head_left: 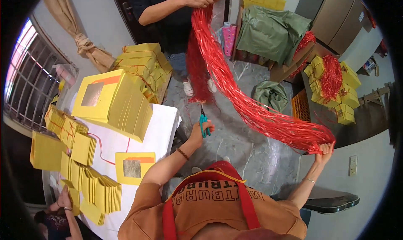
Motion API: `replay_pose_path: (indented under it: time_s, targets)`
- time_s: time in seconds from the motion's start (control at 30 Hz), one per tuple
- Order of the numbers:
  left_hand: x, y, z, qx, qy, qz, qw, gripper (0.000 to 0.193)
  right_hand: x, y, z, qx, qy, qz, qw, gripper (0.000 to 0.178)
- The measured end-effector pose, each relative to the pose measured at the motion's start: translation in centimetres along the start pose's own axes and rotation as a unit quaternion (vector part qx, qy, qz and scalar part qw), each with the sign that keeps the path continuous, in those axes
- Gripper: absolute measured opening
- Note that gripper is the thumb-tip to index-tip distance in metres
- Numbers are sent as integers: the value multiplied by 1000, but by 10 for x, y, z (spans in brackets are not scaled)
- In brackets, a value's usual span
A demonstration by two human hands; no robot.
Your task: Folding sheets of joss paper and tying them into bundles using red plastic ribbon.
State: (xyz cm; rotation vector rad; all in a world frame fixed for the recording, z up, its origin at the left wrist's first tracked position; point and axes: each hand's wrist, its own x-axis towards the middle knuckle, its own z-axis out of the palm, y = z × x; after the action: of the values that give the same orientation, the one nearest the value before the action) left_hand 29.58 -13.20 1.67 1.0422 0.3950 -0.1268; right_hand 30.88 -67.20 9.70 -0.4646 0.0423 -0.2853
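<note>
Many red strands [275, 126] in right hand [324, 153]; teal scissors [204, 127] in left hand [197, 133].

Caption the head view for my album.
Left hand holds teal-handled scissors; right hand and co-worker hold a red strand bundle.

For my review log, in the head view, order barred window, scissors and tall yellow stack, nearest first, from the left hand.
1. Teal-handled scissors: held in the left hand.
2. Tall yellow stack: left, on the table.
3. Barred window: far left.
</note>
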Motion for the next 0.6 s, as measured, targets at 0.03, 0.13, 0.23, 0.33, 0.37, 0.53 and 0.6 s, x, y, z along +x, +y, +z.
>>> replay_pose_path:
  time_s: [0.03,0.13,0.23,0.33,0.37,0.53,0.6]
  targets:
    - [-1,-3,-1,-14,12,-6,1000,33,1,-9,-1,-8,20,-27,999,29]
    - [-6,-7,5,-39,44,-7,998,31,6,-49,-16,-15,-3,-31,999,29]
    - [-7,-21,6,-39,70,16,997,27,0,-82,-25,-28,-4,-46,999,29]
    - [-3,-31,0,-15,113,87,990,24,-13,-114,-35,-29,29,-48,998,29]
    - [-3,-29,1,-17,112,87,990,24,-16,-123,-40,-31,28,-48,998,29]
    - [-21,18,43,69,72,184,978,34,-31,-133,-64,-87,40,-3,995,30]
    - [-26,37,66,52,40,182,981,35,-33,-118,-81,-99,56,17,993,30]
